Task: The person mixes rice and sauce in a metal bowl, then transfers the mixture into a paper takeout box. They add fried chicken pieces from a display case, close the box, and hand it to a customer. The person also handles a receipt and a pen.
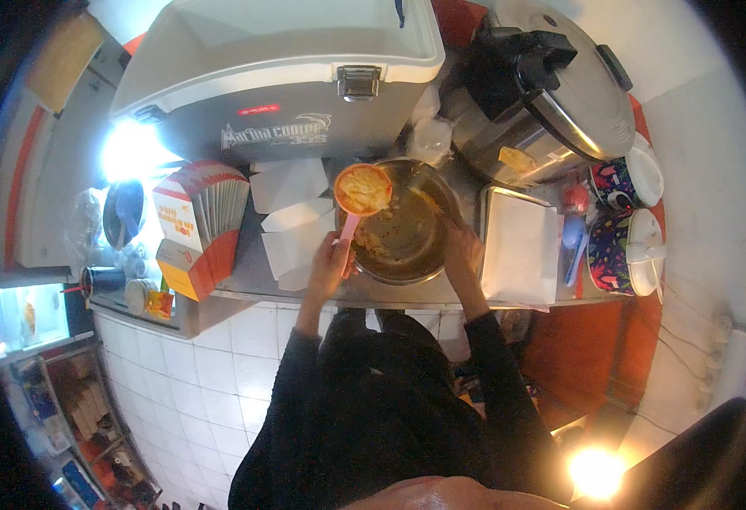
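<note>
My left hand is closed on the pink handle of an orange-rimmed scoop, whose bowl holds pale, yellowish food level with the rim. The scoop is over the left part of a round metal bowl. Bits of the same food cling to the bowl's inside, mostly at its left. My right hand grips the bowl's right rim; its fingertips are partly hidden. White paper boxes stand left of the bowl, and a metal tray lined with white paper lies to its right.
Behind the bowl stand an open cooler box and a large lidded metal cooker. Folded printed cartons stand at left. Patterned containers and a blue spoon are at right. The counter's front edge runs close before me.
</note>
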A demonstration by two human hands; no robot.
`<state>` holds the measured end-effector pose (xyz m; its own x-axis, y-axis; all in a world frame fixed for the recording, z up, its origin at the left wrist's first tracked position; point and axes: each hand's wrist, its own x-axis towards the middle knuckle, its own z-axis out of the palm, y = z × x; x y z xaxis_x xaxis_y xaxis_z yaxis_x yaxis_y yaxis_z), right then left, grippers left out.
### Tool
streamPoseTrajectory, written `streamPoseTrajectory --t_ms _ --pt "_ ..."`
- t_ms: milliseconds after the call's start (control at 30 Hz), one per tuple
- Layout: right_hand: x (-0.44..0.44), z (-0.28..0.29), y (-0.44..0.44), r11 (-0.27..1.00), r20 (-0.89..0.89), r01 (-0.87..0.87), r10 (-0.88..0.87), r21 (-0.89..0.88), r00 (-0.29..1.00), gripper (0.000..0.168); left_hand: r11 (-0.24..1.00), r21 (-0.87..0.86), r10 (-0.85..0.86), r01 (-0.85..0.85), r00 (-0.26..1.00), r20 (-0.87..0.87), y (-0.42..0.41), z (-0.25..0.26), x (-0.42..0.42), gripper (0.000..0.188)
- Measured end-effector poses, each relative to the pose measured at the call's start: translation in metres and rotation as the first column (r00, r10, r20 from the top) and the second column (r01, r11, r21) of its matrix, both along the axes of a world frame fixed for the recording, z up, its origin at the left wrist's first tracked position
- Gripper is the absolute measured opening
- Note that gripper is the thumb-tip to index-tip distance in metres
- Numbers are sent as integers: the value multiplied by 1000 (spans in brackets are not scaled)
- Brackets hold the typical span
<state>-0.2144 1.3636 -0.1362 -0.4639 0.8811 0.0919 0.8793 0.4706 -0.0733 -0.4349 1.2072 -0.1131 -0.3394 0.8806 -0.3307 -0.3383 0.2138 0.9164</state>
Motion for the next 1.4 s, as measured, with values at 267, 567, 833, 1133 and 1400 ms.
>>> streamPoseTrajectory --t_ms 267,567,833,1133,1400 --pt "-19 34 -59 912 -221 -410 401 2 889 28 999 30 32 -31 999 -43 3 -20 -15 28" --pt "2 24 -41 859 -181 -511 500 -19 847 24 996 89 19 -19 1000 5 6 -21 -9 27" --pt "23 49 13 826 159 -204 331 -526 930 25 995 97 29 -32 999 41 4 -28 -8 28" --pt "-54 -52 -42 864 -581 -158 -176 -478 794 28 998 64 -13 13 1000 -5 8 -17 -13 30" --pt "-32 -1 -38 743 -687 -185 -453 -644 568 29 999 52 5 -5 1000 10 -2 2 -13 31"
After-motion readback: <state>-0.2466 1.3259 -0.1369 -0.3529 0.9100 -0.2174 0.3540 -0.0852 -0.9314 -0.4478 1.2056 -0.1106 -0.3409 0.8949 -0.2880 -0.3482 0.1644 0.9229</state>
